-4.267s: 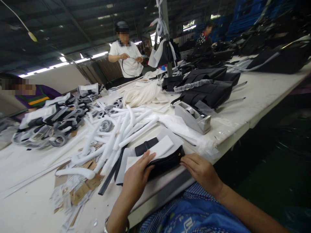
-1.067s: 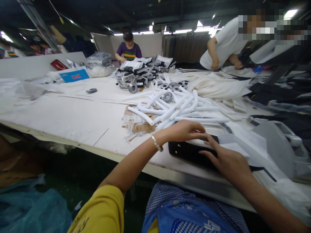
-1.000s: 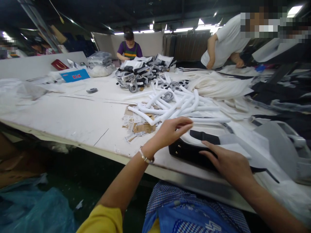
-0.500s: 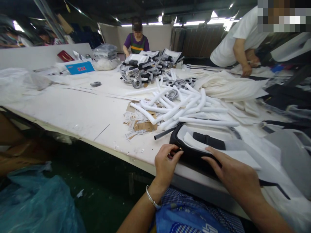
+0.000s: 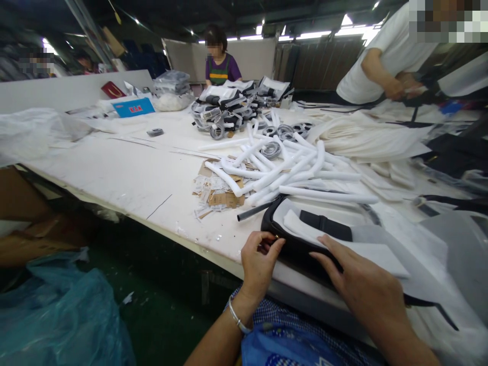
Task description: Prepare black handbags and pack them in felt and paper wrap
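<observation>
A black bag [image 5: 295,253] lies at the table's front edge, with white padding sheet [image 5: 381,256] and a black strap [image 5: 328,226] on top of it. My left hand [image 5: 258,259] is closed in a pinch at the bag's near left corner, on a small gold-coloured metal piece [image 5: 277,237] whose exact kind is hard to make out. Further right, my right hand [image 5: 368,282] grips the bag's near upper edge, thumb on the black side and fingers over the white padding. A dark grey tube [image 5: 251,212] sticks out beyond the bag's left end.
White foam tubes [image 5: 282,178] pile up behind the bag, beside paper tags [image 5: 224,197]. Stuffed bags [image 5: 224,104] are heaped farther back, before a person in purple [image 5: 223,66]. Another person's arm [image 5: 377,71] works at right. Blue plastic [image 5: 64,310] lies low left.
My view has shifted slightly. Both hands keep their hold on the bag, which sits a little further left in the picture. The person in purple has turned and shifted.
</observation>
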The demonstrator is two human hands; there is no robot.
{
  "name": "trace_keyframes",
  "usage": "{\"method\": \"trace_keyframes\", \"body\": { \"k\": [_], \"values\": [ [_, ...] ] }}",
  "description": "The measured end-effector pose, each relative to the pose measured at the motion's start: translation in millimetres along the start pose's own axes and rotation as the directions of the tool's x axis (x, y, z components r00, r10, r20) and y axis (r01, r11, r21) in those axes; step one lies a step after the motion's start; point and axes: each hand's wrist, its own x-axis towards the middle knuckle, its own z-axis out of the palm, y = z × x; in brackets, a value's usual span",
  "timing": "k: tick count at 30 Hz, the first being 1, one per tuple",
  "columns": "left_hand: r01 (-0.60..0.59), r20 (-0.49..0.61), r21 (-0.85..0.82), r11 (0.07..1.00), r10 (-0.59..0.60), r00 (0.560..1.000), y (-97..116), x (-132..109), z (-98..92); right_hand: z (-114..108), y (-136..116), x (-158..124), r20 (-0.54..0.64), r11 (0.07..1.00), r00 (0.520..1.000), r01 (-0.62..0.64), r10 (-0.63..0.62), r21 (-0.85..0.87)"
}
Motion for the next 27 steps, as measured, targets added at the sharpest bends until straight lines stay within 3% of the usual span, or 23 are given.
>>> {"method": "trace_keyframes", "body": {
  "k": [15, 27],
  "values": [
    [-0.004, -0.041, 0.031, 1.0, 0.006, 0.999, 0.6, -7.6, 1.8, -1.9, 1.3, -1.4, -0.019, 0.998, 1.0, 0.001, 0.0, 0.064],
    [0.092, -0.087, 0.018, 0.996, -0.091, 0.992, 10.5, -9.1, 14.5, -2.4, 2.3, -2.3, -0.023, 0.997, 1.0, 0.014, -0.012, 0.079]
  ]
}}
